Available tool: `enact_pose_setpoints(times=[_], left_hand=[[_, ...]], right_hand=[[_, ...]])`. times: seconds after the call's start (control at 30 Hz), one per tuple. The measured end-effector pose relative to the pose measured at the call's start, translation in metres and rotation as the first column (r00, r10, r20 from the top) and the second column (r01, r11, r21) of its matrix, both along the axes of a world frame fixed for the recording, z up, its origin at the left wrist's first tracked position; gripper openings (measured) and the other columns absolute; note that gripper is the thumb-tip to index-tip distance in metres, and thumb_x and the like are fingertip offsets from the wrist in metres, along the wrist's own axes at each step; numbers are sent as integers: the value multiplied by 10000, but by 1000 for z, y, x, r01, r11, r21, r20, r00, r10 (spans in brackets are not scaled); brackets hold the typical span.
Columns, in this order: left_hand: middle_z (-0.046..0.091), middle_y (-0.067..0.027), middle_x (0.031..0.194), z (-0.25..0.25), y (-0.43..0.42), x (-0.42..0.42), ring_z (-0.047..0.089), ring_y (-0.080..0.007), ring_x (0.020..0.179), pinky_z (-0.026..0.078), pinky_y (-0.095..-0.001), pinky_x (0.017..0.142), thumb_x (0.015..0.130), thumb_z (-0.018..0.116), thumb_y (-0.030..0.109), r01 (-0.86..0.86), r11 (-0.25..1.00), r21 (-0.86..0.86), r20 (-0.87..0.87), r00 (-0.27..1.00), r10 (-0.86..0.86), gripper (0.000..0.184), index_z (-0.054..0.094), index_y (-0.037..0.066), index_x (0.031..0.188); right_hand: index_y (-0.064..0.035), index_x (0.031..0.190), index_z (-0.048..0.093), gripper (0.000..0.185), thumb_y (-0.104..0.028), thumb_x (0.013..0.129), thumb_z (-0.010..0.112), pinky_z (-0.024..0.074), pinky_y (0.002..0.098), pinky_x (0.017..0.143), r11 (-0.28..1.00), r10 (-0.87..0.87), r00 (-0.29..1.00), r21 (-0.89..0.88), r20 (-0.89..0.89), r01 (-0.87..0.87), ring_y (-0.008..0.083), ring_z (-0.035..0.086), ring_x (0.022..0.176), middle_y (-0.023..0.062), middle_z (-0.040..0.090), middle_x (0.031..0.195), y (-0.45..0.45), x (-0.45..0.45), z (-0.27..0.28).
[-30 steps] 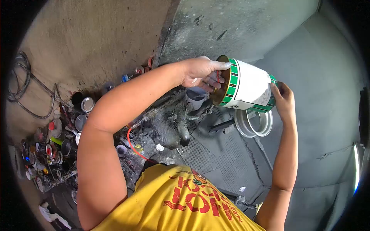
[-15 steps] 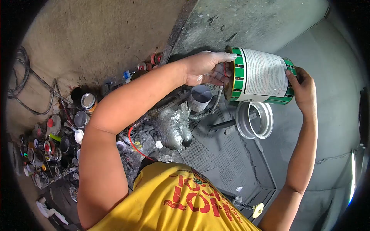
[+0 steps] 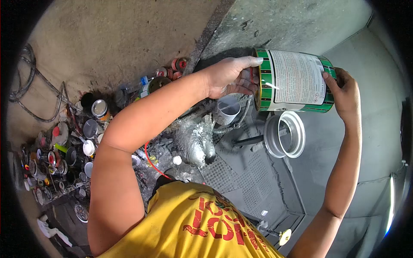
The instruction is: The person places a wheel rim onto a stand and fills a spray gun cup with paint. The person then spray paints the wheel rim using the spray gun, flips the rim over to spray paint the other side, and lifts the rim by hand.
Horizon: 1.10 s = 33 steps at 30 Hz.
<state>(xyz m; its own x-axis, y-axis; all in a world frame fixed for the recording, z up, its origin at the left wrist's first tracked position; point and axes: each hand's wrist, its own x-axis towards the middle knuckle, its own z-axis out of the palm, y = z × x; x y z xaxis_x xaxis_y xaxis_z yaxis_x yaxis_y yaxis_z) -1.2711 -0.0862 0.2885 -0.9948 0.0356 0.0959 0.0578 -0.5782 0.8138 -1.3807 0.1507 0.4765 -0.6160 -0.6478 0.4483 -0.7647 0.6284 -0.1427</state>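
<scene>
A large green paint can (image 3: 297, 79) with a white printed label lies on its side in the air between my two hands. At its left end, my left hand (image 3: 234, 77) holds the rim, thumb along the green side and fingers by the end face, with pale paint on the skin. My right hand (image 3: 346, 94) grips the opposite end, thumb over the label's edge. The end faces are mostly hidden. Below the can, apart from it, a silver wheel rim (image 3: 275, 135) sits on a dark bar. A grey-stained cup (image 3: 227, 109) stands beneath my left wrist.
A paint-crusted, silver-coated lump (image 3: 193, 142) stands near my body. Many tins and a white cup (image 3: 88, 148) crowd the left side. A red hose (image 3: 151, 161) runs by my shirt, and a black hose (image 3: 38, 116) hangs at far left. Grey walls rise at right.
The can has shifted slightly right and turned a little, its label now facing me more. Both hands keep hold of it, and the whole view has moved slightly.
</scene>
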Motion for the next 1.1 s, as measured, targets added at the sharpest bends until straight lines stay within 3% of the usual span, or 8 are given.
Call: enact_pose_setpoints(times=[0.5, 0.53, 0.7, 0.93, 0.97, 1.03, 1.07, 1.1], left_hand=[[675, -24, 941, -3, 10, 13, 647, -154, 882, 521, -353, 845, 967, 535, 417, -98, 990, 105, -26, 995, 101, 355, 631, 101, 1098], [689, -66, 1117, -4, 10, 13, 658, -167, 977, 498, -364, 951, 1010, 423, 429, -111, 992, 61, -18, 994, 112, 437, 600, 90, 1223], [699, -50, 1142, -10, 27, 14, 668, -159, 992, 494, -395, 955, 1012, 410, 427, -129, 991, 37, -35, 991, 130, 454, 609, 87, 1238], [701, -42, 1033, -8, 64, 10, 661, -157, 903, 522, -369, 832, 1010, 438, 395, -179, 946, -268, 48, 979, 199, 390, 666, 101, 1127], [690, -50, 999, -3, 79, 9, 642, -170, 899, 504, -382, 840, 987, 502, 408, -123, 976, -180, -112, 988, 104, 375, 674, 101, 1116], [687, -80, 1043, -7, 111, 7, 623, -186, 943, 480, -366, 876, 946, 596, 405, -280, 861, -425, -109, 960, 258, 437, 663, 59, 1204], [690, -103, 1069, -10, 126, 7, 635, -222, 966, 496, -371, 869, 913, 642, 395, -292, 807, -513, -198, 955, 220, 481, 652, 31, 1227], [693, -127, 1103, -21, 142, -1, 653, -257, 1000, 518, -391, 878, 823, 731, 438, -439, 584, -683, -275, 895, 352, 575, 659, 22, 1213]], right_hand=[[79, 1069, 697, 486, -359, 858, 723, 533, 366, 739, 999, 0, 993, 35, -115, 4, 270, 702, 786, 212, 713, 854, -7, 34, 11], [83, 1067, 697, 493, -361, 855, 726, 534, 367, 735, 1000, -14, 993, 26, -114, 17, 277, 702, 786, 216, 712, 854, -5, 37, 10], [77, 1039, 706, 488, -367, 838, 739, 528, 381, 714, 1000, -6, 983, 16, -181, 9, 297, 670, 731, 203, 693, 826, 24, 45, -9], [81, 1093, 648, 421, -268, 871, 728, 498, 324, 689, 989, 45, 989, -146, 141, -24, 179, 610, 724, 122, 653, 816, 115, 64, -76], [77, 1129, 632, 428, -265, 885, 718, 503, 322, 700, 986, 62, 974, -164, 219, -25, 177, 622, 748, 108, 662, 858, 132, 71, -91], [51, 1201, 596, 414, -243, 923, 680, 513, 327, 765, 828, 265, 780, -548, 567, 117, 177, 644, 889, 77, 662, 965, 176, 108, -165], [38, 1233, 580, 418, -242, 934, 667, 507, 346, 815, 790, 327, 692, -588, 644, 174, 183, 636, 964, 65, 656, 1011, 196, 116, -197], [25, 1264, 565, 424, -241, 946, 653, 500, 366, 864, 757, 380, 591, -606, 712, 244, 189, 628, 1039, 53, 650, 1058, 216, 123, -230]])
